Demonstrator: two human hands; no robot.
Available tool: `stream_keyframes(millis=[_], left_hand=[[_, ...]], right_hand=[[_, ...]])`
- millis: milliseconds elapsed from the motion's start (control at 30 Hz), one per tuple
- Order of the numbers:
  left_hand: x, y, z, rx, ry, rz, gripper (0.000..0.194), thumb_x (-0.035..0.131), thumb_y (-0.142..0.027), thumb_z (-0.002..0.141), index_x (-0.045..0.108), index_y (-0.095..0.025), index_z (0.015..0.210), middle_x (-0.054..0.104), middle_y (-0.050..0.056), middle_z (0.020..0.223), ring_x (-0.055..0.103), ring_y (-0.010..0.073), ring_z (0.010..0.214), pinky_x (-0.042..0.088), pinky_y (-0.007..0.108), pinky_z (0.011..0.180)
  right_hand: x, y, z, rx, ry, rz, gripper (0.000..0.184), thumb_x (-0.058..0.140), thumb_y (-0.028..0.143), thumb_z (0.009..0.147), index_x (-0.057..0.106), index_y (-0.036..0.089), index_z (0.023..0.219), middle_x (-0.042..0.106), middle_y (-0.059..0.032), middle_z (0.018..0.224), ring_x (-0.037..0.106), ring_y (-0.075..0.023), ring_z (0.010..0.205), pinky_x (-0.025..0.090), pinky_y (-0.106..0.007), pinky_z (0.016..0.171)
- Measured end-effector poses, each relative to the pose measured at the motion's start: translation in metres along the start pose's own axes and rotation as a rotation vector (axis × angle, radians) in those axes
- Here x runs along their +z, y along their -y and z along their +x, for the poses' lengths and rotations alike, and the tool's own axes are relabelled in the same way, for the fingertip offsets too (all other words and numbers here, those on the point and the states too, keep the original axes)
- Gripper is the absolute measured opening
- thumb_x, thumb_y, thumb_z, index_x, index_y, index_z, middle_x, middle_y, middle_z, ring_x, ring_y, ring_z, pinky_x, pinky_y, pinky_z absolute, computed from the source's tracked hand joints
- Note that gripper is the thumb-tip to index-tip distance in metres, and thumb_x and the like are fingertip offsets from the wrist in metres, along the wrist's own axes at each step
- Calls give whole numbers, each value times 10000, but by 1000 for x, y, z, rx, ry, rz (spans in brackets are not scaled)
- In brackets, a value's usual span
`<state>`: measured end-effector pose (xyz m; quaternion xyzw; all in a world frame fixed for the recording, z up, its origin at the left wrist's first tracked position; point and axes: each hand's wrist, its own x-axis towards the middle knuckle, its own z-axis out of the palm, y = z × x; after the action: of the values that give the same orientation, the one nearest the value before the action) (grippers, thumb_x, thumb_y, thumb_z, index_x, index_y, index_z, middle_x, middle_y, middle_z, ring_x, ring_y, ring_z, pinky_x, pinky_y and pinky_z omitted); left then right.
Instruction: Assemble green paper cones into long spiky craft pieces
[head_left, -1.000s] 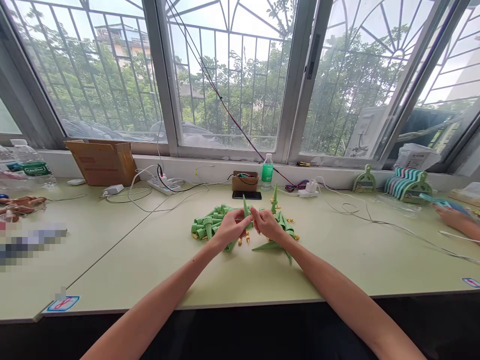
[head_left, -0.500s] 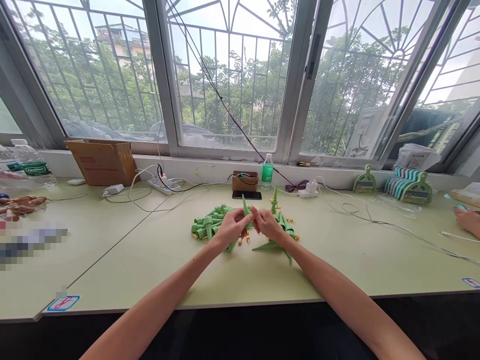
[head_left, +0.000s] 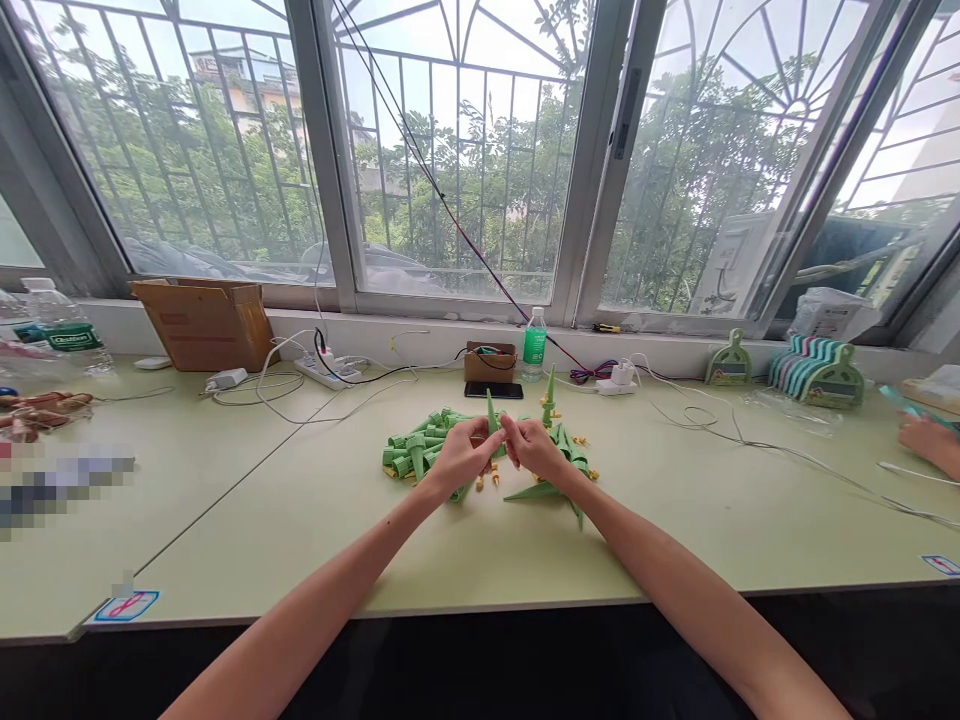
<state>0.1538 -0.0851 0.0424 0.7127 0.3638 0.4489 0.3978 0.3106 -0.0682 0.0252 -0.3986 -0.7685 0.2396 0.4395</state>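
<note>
My left hand (head_left: pixel 463 455) is closed around a green pointed cone-shaped piece (head_left: pixel 490 408), whose tip sticks up above the fingers. Against it, my right hand (head_left: pixel 535 448) is pinched shut with thumb and fingers together; whatever lies in its fingertips is hidden. Left of the hands is a heap of green tubular pieces (head_left: pixel 417 450). To the right lie more green pointed pieces (head_left: pixel 574 450) with small yellow parts, and one green spike (head_left: pixel 550 395) stands upright. A few small yellow-orange parts (head_left: pixel 495 476) rest on the table just below the hands.
Behind the hands are a black phone (head_left: pixel 493 391), a small cardboard box (head_left: pixel 490 362) and a green-labelled bottle (head_left: pixel 535 345). Cables and a power strip (head_left: pixel 330 372) run along the window side. At the far right, another person's hand (head_left: pixel 930 442) holds something teal.
My hands stay almost in place; the green cone's tip has shifted slightly right. The other person's hand at the far right has moved a little left.
</note>
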Motion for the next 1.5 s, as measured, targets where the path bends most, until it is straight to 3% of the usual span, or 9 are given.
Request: stream_keyframes(millis=[567, 1500], left_hand=[[2, -1, 0, 53, -44, 111, 339, 591, -471, 816, 504, -170, 687, 524, -27, 606, 472, 77, 420, 367, 206, 414], [6, 0, 0, 50, -106, 64, 275, 603, -416, 805, 530, -167, 714, 532, -25, 641, 481, 78, 436, 356, 196, 398]], right_hand=[[3, -6, 2, 0, -7, -9, 771, 219, 612, 967, 436, 194, 357, 429, -1, 333, 473, -98, 380, 425, -218, 574], [4, -1, 2, -34, -61, 7, 670, 248, 587, 976, 428, 196, 461, 481, 10, 384, 465, -96, 383, 391, -217, 523]])
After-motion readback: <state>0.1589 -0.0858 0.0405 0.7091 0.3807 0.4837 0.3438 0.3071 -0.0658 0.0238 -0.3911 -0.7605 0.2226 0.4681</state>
